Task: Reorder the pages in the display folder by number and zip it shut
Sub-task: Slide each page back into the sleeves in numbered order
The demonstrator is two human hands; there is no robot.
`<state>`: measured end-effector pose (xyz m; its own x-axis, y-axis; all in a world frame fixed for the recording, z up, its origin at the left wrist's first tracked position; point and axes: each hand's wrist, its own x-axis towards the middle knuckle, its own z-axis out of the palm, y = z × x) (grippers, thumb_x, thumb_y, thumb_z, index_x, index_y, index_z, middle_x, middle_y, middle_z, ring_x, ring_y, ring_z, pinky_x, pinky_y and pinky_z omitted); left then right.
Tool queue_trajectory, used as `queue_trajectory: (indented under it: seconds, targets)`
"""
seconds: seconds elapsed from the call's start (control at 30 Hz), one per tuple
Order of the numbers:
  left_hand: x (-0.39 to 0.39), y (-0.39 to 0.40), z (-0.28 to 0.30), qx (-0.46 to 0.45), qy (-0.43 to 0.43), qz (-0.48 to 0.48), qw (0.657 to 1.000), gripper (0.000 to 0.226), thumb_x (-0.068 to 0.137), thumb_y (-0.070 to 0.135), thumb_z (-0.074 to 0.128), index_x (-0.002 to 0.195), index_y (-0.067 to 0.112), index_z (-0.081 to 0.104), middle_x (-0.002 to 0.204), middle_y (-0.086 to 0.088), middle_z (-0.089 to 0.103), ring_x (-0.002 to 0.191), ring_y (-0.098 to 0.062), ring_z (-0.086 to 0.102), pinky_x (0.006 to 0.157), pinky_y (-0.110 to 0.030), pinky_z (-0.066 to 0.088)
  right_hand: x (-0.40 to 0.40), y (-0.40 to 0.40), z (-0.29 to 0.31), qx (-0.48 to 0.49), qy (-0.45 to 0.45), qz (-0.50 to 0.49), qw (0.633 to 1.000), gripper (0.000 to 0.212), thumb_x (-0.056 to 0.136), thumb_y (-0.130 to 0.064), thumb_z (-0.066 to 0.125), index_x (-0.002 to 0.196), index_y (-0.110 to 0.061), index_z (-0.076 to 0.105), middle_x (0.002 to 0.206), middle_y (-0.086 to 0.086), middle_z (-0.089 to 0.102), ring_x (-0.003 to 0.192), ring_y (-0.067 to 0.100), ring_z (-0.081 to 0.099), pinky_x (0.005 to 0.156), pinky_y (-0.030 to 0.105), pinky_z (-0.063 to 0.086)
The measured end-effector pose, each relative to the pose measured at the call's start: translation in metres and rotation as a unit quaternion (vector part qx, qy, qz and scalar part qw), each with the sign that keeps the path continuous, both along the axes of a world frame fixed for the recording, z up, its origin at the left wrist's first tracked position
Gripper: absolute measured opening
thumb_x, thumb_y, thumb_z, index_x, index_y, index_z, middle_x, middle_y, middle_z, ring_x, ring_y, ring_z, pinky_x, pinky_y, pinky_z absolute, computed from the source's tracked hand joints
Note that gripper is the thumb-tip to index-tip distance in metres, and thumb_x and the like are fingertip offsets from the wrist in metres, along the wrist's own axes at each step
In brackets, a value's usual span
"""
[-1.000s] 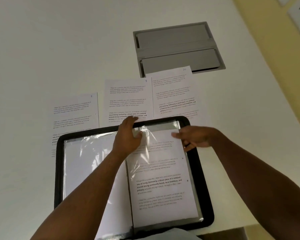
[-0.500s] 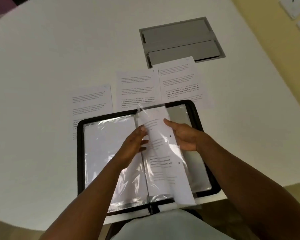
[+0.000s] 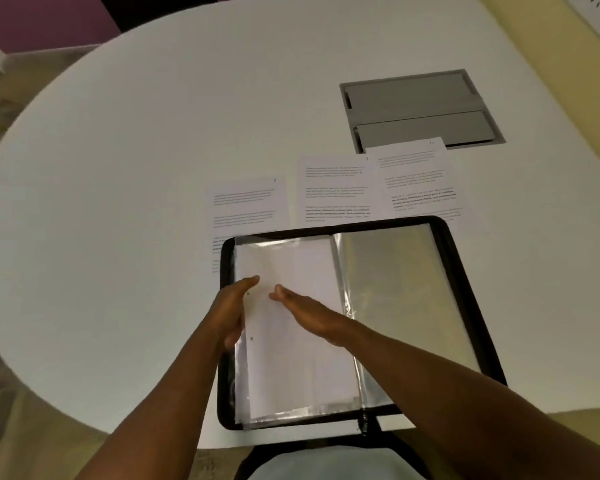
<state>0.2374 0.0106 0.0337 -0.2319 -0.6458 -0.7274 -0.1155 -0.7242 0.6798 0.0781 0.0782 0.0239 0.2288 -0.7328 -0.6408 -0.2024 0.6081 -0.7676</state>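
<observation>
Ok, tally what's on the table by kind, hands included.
Loose printed pages: 3, left, middle, right
Display folder: 1
Grey hatch set into the table: 1
Hands: 2, left hand, right hand
Total: 7

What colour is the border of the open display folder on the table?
Black: the display folder's border frames the clear sleeves, seen best in the head view.

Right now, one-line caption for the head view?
Both hands, left and right, flatten a sleeve in the open display folder; three loose pages wait beyond.
</observation>
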Motion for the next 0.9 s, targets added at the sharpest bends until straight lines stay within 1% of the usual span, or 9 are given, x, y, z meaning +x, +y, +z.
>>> queue_trajectory:
  seconds: [0.1, 0.17, 0.23, 0.3, 0.43, 0.5, 0.6, 0.73, 0.9]
  targets:
    - [0.018, -0.009, -0.026, -0.065, -0.155, -0.027, 0.985, 0.013, 0.089, 0.022, 0.067, 0.097, 0.012, 0.071, 0.100, -0.012, 0.072, 0.090, -0.029, 0.068, 0.084, -0.043, 0.057, 0.017, -0.001, -0.024, -0.070, 0.160, 0.066, 0.983, 0.070, 0.095, -0.065, 0.030, 0.150, -0.022, 0.034, 0.161, -0.001, 0.021, 0.148, 0.015, 0.016, 0.121, 0.033, 0.010]
    - [0.030, -0.012, -0.042, -0.112, -0.248, -0.059, 0.961, 0.007, 0.087, 0.018, 0.067, 0.092, 0.014, 0.071, 0.097, -0.010, 0.072, 0.087, -0.026, 0.067, 0.085, -0.041, 0.057, 0.017, 0.004, -0.039, -0.176, 0.288, 0.154, 0.929, 0.070, 0.095, -0.063, 0.028, 0.147, -0.017, 0.041, 0.161, 0.004, 0.020, 0.149, 0.018, 0.013, 0.121, 0.034, 0.009]
    - [0.041, -0.014, -0.050, -0.157, -0.322, -0.097, 0.928, 0.008, 0.086, 0.019, 0.065, 0.087, 0.020, 0.073, 0.089, -0.006, 0.073, 0.084, -0.024, 0.067, 0.084, -0.037, 0.056, 0.014, 0.012, -0.049, -0.245, 0.365, 0.251, 0.863, 0.073, 0.094, -0.066, 0.026, 0.150, -0.020, 0.034, 0.163, 0.004, 0.009, 0.150, 0.020, 0.005, 0.120, 0.037, 0.005]
    - [0.049, -0.018, -0.053, -0.201, -0.369, -0.133, 0.898, 0.009, 0.085, 0.020, 0.063, 0.082, 0.021, 0.071, 0.083, -0.002, 0.072, 0.084, -0.023, 0.066, 0.080, -0.030, 0.053, 0.014, 0.016, -0.056, -0.268, 0.387, 0.269, 0.840, 0.065, 0.097, -0.057, 0.036, 0.151, -0.021, 0.029, 0.163, 0.003, 0.006, 0.150, 0.021, 0.003, 0.120, 0.039, 0.003]
    - [0.053, -0.042, -0.048, -0.235, -0.379, -0.112, 0.888, 0.013, 0.084, 0.024, 0.065, 0.094, 0.017, 0.069, 0.086, 0.002, 0.069, 0.087, -0.021, 0.065, 0.076, -0.023, 0.042, 0.014, -0.011, -0.053, -0.313, 0.358, 0.116, 0.872, 0.057, 0.094, -0.044, 0.052, 0.140, -0.010, 0.049, 0.148, 0.012, 0.044, 0.138, 0.029, 0.038, 0.116, 0.041, 0.027]
    - [0.048, -0.063, -0.044, -0.253, -0.385, -0.101, 0.882, 0.028, 0.085, 0.024, 0.065, 0.110, 0.012, 0.067, 0.099, -0.002, 0.069, 0.095, -0.023, 0.064, 0.080, -0.025, 0.042, 0.010, -0.042, -0.047, -0.286, 0.338, 0.016, 0.896, 0.049, 0.092, -0.031, 0.062, 0.135, -0.008, 0.053, 0.137, 0.013, 0.053, 0.128, 0.028, 0.047, 0.109, 0.037, 0.036]
    - [0.036, -0.102, -0.042, -0.245, -0.376, -0.077, 0.890, 0.048, 0.085, 0.028, 0.069, 0.127, 0.006, 0.058, 0.116, -0.012, 0.065, 0.107, -0.028, 0.062, 0.089, -0.031, 0.044, 0.000, -0.101, -0.037, -0.257, 0.339, -0.104, 0.899, 0.041, 0.090, -0.021, 0.066, 0.126, -0.004, 0.057, 0.124, 0.013, 0.058, 0.116, 0.026, 0.054, 0.097, 0.028, 0.040]
    - [0.019, -0.151, -0.052, -0.190, -0.368, -0.043, 0.909, 0.076, 0.080, 0.039, 0.074, 0.141, 0.009, 0.041, 0.137, -0.019, 0.045, 0.125, -0.035, 0.048, 0.105, -0.044, 0.042, -0.022, -0.175, -0.035, -0.164, 0.351, -0.161, 0.908, 0.041, 0.089, -0.018, 0.066, 0.126, -0.003, 0.054, 0.122, 0.014, 0.058, 0.112, 0.027, 0.056, 0.092, 0.028, 0.041]
    - [-0.005, -0.185, -0.050, -0.112, -0.429, -0.033, 0.896, 0.084, 0.074, 0.045, 0.079, 0.133, 0.004, 0.037, 0.135, -0.017, 0.040, 0.129, -0.035, 0.038, 0.102, -0.046, 0.039, -0.031, -0.225, -0.043, -0.058, 0.398, -0.156, 0.902, 0.043, 0.089, -0.019, 0.065, 0.125, -0.001, 0.048, 0.123, 0.014, 0.058, 0.113, 0.027, 0.057, 0.088, 0.028, 0.044]
